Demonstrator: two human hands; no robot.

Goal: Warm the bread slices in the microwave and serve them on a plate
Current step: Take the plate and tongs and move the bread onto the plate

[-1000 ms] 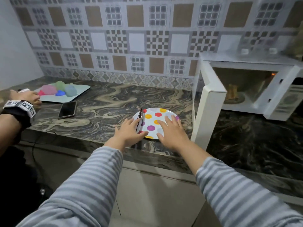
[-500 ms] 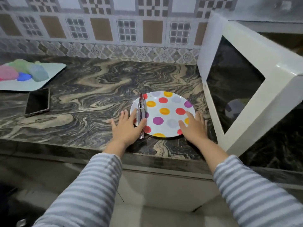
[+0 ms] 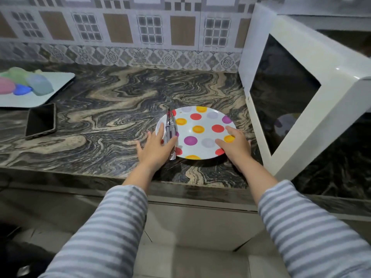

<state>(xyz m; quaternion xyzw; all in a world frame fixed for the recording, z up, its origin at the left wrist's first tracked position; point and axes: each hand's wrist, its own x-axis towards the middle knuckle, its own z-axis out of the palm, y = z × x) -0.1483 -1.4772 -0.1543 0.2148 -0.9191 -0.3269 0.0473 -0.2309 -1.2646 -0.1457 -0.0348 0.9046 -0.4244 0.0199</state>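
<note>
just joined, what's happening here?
A person has both hands on a polka-dot plate on the counter. The left hand is at its left rim, thumb touching the tongs lying there; the right hand rests on its right edge. The plate holds no bread. The microwave door stands open beside it.

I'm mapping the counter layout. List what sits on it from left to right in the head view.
Tray of coloured containers → phone → left hand → tongs → spotted plate → right hand → open microwave door.
</note>
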